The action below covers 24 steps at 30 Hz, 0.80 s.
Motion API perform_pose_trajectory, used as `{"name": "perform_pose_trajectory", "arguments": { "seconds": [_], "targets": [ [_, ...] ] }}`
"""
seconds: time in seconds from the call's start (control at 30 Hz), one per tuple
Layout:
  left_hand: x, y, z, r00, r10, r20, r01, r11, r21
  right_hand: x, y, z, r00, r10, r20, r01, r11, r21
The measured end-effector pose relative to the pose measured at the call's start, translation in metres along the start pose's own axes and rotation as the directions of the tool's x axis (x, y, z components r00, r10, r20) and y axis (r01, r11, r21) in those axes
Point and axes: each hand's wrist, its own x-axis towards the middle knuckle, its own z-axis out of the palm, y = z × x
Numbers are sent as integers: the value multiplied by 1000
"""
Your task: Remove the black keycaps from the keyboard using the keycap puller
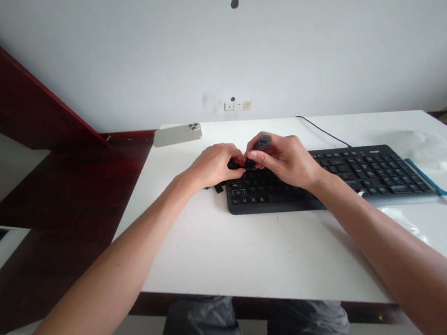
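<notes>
A black computer keyboard (294, 197) lies across the white table. My right hand (288, 155) is closed around a small dark grey tool (264, 141) with a blocky upper end, held upright over the keyboard's left part. Its lower end is hidden by my fingers, so I cannot tell its exact kind. My left hand (218, 164) is at the keyboard's upper left, with thumb and fingers curled together close to the tool. What sits between them is dark and mostly covered. Small black pieces (219, 188) lie beside the keyboard's left edge, partly under my left hand.
A pale phone (178, 134) rests near the table's back left edge. To the right are a teal-edged strip (428, 178) and clear plastic wrapping (427, 147). The keyboard's cable (324, 131) runs toward the back. Wall sockets (238, 106) are behind the white table (254, 260).
</notes>
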Motion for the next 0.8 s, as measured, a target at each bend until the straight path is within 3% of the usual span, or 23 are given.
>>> {"name": "perform_pose_trajectory", "arguments": {
  "seconds": [0.23, 0.43, 0.8],
  "targets": [
    [1, -4, -1, 997, 72, 32, -74, 996, 50, 0, 6, -1, 999, 40, -10, -39, 997, 66],
    [2, -16, 0, 997, 80, 17, -80, 997, -20, -1, 5, 1, 999, 44, -7, -44, 996, 76],
    [2, -16, -2, 998, 56, 3, -55, 994, -96, -3, -9, 1, 997, 12, 79, 1, 987, -163]
  ]
}}
